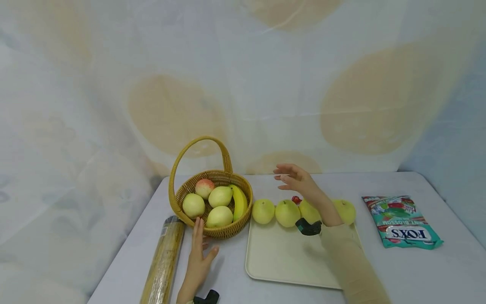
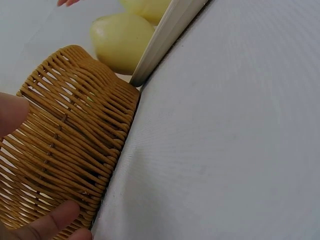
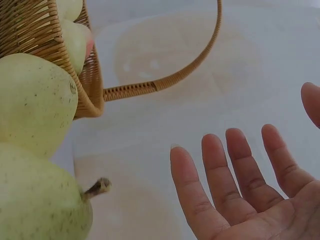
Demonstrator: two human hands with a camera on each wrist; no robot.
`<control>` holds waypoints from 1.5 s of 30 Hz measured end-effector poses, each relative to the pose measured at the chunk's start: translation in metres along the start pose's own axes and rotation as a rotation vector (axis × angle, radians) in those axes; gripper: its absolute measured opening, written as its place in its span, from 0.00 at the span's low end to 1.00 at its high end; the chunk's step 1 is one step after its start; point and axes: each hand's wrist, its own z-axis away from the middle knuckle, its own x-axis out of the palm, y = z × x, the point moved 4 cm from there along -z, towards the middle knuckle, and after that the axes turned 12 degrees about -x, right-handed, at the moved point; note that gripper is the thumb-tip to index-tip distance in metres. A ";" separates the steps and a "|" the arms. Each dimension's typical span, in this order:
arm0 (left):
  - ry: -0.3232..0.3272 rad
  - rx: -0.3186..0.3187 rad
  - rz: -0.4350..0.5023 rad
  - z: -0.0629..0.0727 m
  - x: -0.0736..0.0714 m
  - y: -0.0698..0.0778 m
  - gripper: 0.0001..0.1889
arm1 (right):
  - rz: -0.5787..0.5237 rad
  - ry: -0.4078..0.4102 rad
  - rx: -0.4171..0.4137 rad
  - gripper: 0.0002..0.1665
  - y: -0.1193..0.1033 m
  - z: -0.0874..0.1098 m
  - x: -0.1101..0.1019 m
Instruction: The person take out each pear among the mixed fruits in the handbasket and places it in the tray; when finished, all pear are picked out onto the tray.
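Observation:
My left hand (image 1: pixel 197 259) is at the near side of a wicker basket (image 1: pixel 229 231), fingers extended and fingertips right at its woven wall (image 2: pixel 65 135). In the basket lie a reddish peach (image 1: pixel 204 188), a banana (image 1: pixel 238 203) and several pale green-yellow fruits (image 1: pixel 220 196). Its tall arched handle (image 1: pixel 181 158) stands upright. My right hand (image 1: pixel 301 184) hovers beyond a row of pears (image 1: pixel 287 213), holding nothing, its fingers (image 3: pixel 215 155) spread and slightly bent. These pears sit along the far side of a cream tray (image 1: pixel 288 257); the right forearm partly hides some of them.
A long clear-wrapped bundle of yellowish sticks (image 1: pixel 163 257) lies left of the basket. At the right is a teal Fox's candy bag (image 1: pixel 403 221). A small red wrapped item (image 1: pixel 296 199) lies behind the pears. A patterned cloth (image 1: pixel 265 84) hangs behind the table.

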 end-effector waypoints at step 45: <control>-0.003 -0.003 0.012 0.000 0.000 0.000 0.47 | -0.075 -0.215 0.508 0.36 0.078 -0.090 0.111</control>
